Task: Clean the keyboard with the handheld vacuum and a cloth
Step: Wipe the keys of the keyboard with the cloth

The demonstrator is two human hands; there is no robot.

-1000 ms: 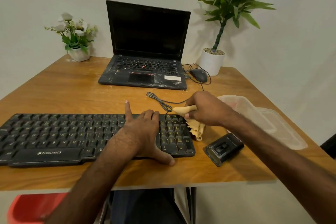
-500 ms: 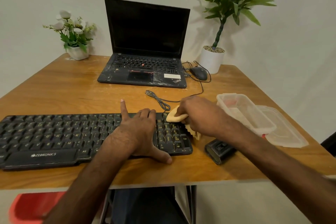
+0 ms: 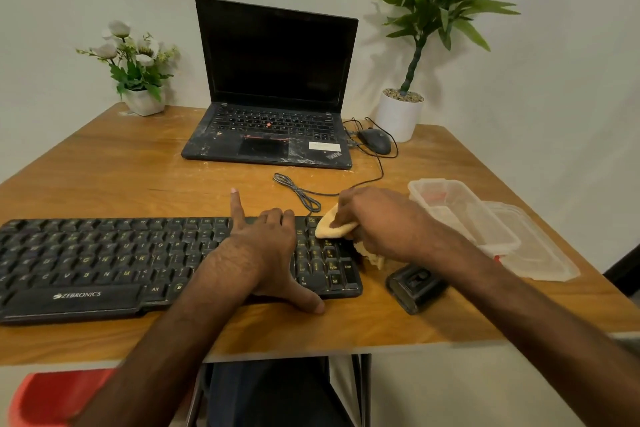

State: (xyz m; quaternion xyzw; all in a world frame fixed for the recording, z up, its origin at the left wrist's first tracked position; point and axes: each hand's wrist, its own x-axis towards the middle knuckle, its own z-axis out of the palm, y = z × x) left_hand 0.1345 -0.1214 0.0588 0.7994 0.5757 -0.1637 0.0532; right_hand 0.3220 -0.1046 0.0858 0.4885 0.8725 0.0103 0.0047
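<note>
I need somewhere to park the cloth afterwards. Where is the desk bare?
Bare wood lies between the keyboard and the laptop, leftward to the flower pot. The right side is crowded: handheld vacuum, plastic containers, cable, mouse, and the right hand holding the cloth.

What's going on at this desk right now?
A person is cleaning the black keyboard on a wooden table. The left hand rests on the keys, steadying it. The right hand holds a yellow cloth and presses it on the keys at the keyboard's right end. The small black vacuum lies untouched on the table just right of the keyboard.
</note>
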